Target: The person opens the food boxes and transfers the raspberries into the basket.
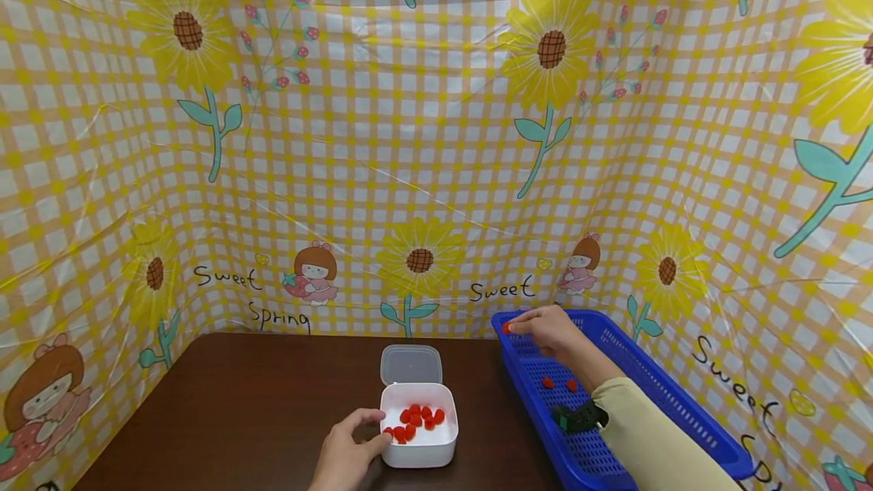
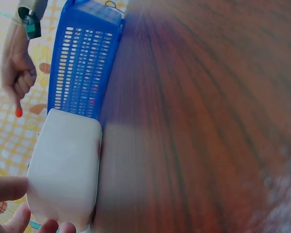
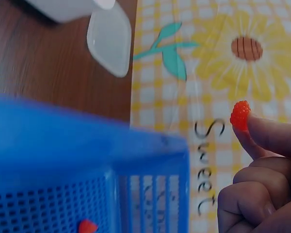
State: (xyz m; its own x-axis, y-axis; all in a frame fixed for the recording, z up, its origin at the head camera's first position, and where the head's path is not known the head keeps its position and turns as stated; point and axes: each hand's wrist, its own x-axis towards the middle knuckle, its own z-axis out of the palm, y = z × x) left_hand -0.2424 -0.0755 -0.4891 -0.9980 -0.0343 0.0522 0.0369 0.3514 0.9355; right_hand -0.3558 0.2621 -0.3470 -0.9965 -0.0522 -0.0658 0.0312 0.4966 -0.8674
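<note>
My right hand (image 1: 552,330) pinches a red raspberry (image 3: 240,115) between thumb and index finger, above the far left corner of the blue basket (image 1: 525,408). In the right wrist view its other fingers are curled in. At the table's front middle stands a white plastic box (image 1: 423,457) holding several raspberries (image 1: 415,420). My left hand (image 1: 348,449) holds this box at its left side, fingers and thumb at the wall and rim. In the left wrist view, fingertips (image 2: 49,226) touch the box, whose side hides its contents.
A translucent lid (image 1: 411,364) lies open behind the box. Two raspberries (image 1: 559,384) show inside the basket, which stands on the right of the dark wooden table (image 1: 273,392). A checked, flower-printed cloth (image 1: 423,135) hangs behind and at both sides.
</note>
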